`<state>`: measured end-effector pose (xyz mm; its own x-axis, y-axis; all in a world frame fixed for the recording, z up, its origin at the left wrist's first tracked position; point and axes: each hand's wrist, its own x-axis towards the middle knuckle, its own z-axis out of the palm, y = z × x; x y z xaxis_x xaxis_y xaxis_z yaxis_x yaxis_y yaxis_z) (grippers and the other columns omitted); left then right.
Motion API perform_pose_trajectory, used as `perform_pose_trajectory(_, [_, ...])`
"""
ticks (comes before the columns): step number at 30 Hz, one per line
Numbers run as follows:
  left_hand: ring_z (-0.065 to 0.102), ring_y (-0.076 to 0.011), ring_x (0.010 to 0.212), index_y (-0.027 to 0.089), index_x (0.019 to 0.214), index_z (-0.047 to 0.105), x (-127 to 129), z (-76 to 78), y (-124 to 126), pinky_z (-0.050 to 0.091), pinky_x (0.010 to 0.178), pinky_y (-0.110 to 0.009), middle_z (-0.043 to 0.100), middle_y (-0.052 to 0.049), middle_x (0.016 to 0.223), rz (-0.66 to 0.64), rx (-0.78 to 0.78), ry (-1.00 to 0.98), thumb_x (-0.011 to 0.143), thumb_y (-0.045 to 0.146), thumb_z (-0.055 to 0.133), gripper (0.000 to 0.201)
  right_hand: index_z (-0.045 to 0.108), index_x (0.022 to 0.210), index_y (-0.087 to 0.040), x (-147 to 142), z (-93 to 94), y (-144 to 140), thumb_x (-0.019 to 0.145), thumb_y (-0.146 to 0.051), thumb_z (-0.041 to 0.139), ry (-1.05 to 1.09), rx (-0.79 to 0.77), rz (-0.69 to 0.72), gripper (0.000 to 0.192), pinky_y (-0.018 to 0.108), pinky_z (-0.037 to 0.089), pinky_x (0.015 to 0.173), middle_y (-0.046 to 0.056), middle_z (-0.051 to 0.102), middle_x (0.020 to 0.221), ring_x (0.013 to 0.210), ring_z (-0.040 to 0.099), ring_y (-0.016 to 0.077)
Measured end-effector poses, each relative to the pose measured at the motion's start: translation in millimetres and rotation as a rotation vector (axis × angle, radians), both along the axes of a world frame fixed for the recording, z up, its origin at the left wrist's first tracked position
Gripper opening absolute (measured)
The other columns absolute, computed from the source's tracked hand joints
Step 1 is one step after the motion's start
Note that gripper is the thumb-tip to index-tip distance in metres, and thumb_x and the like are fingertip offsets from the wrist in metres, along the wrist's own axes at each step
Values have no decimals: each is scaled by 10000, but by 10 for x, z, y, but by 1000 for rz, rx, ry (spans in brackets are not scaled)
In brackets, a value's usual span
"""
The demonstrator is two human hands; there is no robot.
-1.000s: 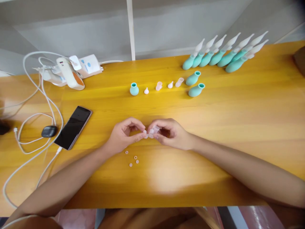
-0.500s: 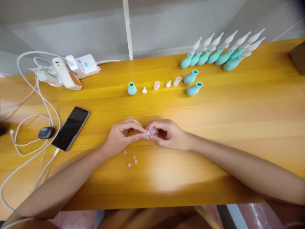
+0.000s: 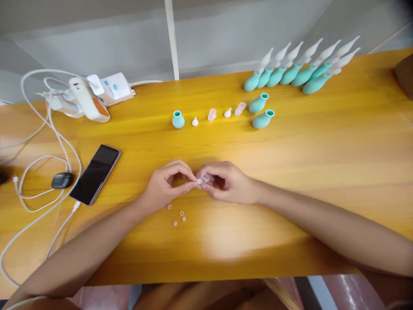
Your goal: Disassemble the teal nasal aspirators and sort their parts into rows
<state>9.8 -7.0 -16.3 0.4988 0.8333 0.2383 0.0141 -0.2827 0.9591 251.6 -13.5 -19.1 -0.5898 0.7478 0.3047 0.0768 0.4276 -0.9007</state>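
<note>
Over the middle of the table, a small clear plastic connector (image 3: 204, 177) is pinched between both hands. My left hand (image 3: 170, 181) grips its left end between thumb and fingertips. The fingers of my right hand (image 3: 228, 182) close on it from the other side, partly hiding it. Several tiny pinkish rings or plugs (image 3: 181, 213) lie on the table just below my left hand. Beyond the hands stand a short teal bulb (image 3: 178, 120), a small white tip (image 3: 195, 122), a pinkish connector (image 3: 212, 115), another white tip (image 3: 228, 113) and a clear connector (image 3: 240, 109).
Two open teal bulbs (image 3: 263, 119) lie right of the small parts. Several teal bulbs with white nozzles (image 3: 297, 73) line the back right. At left are a black phone (image 3: 96, 174), a dark earbud case (image 3: 62, 180), looping white cables and a white power adapter (image 3: 118, 88).
Both hands stay in nearly the same place. The clear connector between them has turned very slightly; the other parts lie as before.
</note>
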Motion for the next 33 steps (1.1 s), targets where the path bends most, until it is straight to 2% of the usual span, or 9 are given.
perform_pose_trajectory(5, [683, -173, 915, 244, 1119, 818, -19, -2, -8, 565, 795, -304, 734, -72, 1036, 19, 74, 63, 981, 268, 817, 140, 697, 1009, -159, 7, -18, 28, 1002, -271, 659, 16, -183, -29, 119, 207, 422, 583, 9, 657, 787, 634, 508, 92])
perform_pose_trajectory(10, [672, -163, 938, 281, 1328, 774, -28, 39, -37, 562, 809, -291, 730, -73, 1119, 55, 170, 194, 1051, 226, 700, 293, 684, 1013, -142, 26, -15, 70, 1032, -415, 696, 146, -367, -39, 274, 234, 508, 713, 55, 698, 887, 757, 612, 121])
perform_pose_trajectory(15, [670, -139, 932, 298, 1417, 725, -5, 94, -69, 570, 810, -256, 715, -49, 1115, 50, 237, 251, 1057, 143, 633, 403, 676, 969, -149, 36, -31, 82, 1025, -568, 707, 133, -381, -74, 424, 235, 485, 713, 32, 634, 850, 762, 567, 123])
perform_pose_trajectory(20, [680, -146, 948, 284, 1382, 732, -1, 98, -72, 581, 818, -264, 717, -53, 1111, 52, 269, 260, 1057, 137, 624, 372, 665, 954, -152, 31, -21, 77, 1042, -617, 668, 84, -374, -58, 474, 238, 459, 697, 22, 619, 838, 737, 530, 115])
perform_pose_trajectory(28, [675, -153, 954, 284, 1373, 734, -2, 98, -60, 572, 817, -270, 714, -51, 1086, 53, 214, 249, 1077, 158, 601, 349, 665, 932, -168, 33, 6, 80, 1024, -710, 642, 82, -385, -62, 550, 263, 475, 715, 10, 568, 788, 764, 504, 136])
perform_pose_trajectory(33, [667, -170, 951, 292, 1392, 734, -13, 72, -55, 562, 823, -296, 708, -59, 1085, 47, 186, 230, 1093, 200, 593, 343, 669, 941, -160, 33, -6, 79, 1040, -675, 644, 103, -397, -53, 525, 247, 426, 679, 5, 563, 804, 746, 471, 120])
